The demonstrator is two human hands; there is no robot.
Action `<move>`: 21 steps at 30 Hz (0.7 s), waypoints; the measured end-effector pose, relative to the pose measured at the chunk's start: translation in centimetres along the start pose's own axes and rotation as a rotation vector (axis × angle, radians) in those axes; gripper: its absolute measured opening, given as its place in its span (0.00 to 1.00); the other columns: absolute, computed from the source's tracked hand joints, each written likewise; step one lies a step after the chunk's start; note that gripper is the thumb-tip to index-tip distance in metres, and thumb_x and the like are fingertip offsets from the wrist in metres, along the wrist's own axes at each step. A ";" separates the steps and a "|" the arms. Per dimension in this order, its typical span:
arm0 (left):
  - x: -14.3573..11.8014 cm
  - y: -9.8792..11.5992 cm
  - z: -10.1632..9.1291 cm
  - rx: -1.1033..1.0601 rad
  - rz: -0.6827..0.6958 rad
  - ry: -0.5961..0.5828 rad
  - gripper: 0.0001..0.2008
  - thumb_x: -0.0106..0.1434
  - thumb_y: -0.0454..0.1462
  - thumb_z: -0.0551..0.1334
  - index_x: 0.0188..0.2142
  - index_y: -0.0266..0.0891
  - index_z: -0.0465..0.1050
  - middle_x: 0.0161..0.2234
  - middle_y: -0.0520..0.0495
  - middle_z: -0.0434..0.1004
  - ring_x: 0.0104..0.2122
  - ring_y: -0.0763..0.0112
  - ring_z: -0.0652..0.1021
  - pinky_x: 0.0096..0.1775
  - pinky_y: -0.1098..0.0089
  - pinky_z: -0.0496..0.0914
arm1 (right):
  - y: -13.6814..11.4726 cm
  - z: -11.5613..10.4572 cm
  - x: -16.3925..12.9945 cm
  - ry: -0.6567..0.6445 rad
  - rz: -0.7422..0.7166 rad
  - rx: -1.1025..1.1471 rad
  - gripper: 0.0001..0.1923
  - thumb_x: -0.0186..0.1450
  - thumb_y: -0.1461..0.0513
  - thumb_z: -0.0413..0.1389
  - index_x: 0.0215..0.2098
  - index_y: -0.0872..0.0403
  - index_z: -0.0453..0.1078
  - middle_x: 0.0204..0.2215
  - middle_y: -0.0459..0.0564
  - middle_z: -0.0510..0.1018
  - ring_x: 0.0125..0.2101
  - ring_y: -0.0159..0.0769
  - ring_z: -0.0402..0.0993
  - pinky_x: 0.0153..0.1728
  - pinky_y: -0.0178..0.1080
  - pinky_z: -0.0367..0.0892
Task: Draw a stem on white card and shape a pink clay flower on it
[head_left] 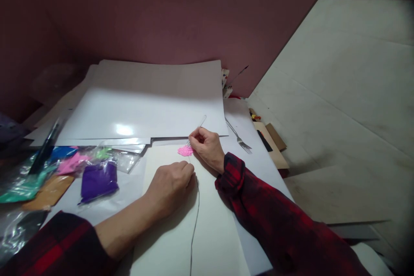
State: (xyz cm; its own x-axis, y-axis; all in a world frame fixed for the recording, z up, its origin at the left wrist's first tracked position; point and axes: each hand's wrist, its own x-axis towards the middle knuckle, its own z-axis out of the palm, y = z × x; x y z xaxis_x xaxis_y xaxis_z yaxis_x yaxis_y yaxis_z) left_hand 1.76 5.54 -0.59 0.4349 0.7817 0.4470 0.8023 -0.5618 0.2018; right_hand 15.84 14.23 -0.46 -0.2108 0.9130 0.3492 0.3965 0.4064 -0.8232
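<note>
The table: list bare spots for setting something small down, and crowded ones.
Bare: the middle of the white sheet, before the wall; the cream paper between the dark line and right sleeve. Crowded: the left side, under colored packets; around the pink patch, hemmed by left hand and right hand.

Light: dim overall. Glare: one white patch on the glossy sheet (152, 99), with small glints on the bags (98, 181). Wall (177, 13): dusky, darkest at upper left. Shadows: soft-edged, thrown toward me, beneath my left hand (170, 185) and forearm (124, 226) on the paper (168, 250). Blur: pen (44, 148) smeared. Distortion: my sleeves (274, 215) stretched toward the lower corners; right edge blackened.
</note>
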 end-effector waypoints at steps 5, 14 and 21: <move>0.0 0.1 -0.1 0.003 0.005 -0.009 0.12 0.59 0.29 0.53 0.20 0.38 0.65 0.18 0.50 0.66 0.18 0.73 0.63 0.22 0.68 0.53 | -0.4 0.1 -0.1 -0.022 0.010 0.120 0.05 0.61 0.63 0.55 0.28 0.55 0.68 0.21 0.43 0.71 0.22 0.28 0.66 0.25 0.32 0.63; 0.0 0.0 0.0 -0.012 0.007 -0.017 0.12 0.59 0.28 0.52 0.21 0.38 0.64 0.18 0.50 0.66 0.18 0.72 0.63 0.22 0.68 0.53 | -0.6 0.1 -0.1 -0.093 -0.018 0.036 0.05 0.62 0.63 0.54 0.29 0.55 0.69 0.21 0.44 0.72 0.22 0.28 0.67 0.27 0.33 0.64; -0.2 -0.1 0.2 -0.013 0.008 -0.009 0.12 0.59 0.28 0.52 0.21 0.38 0.64 0.18 0.51 0.65 0.18 0.73 0.63 0.22 0.68 0.52 | -0.6 0.3 0.1 -0.113 -0.048 -0.049 0.06 0.62 0.63 0.54 0.29 0.55 0.70 0.21 0.43 0.72 0.22 0.28 0.65 0.27 0.33 0.62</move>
State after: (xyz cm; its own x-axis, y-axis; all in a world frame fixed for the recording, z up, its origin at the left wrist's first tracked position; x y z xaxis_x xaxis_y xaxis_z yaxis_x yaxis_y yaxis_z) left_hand 1.64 5.54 -0.82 0.4452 0.7795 0.4406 0.7936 -0.5714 0.2091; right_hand 15.29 14.09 -0.03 -0.3286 0.8837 0.3331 0.4258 0.4535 -0.7830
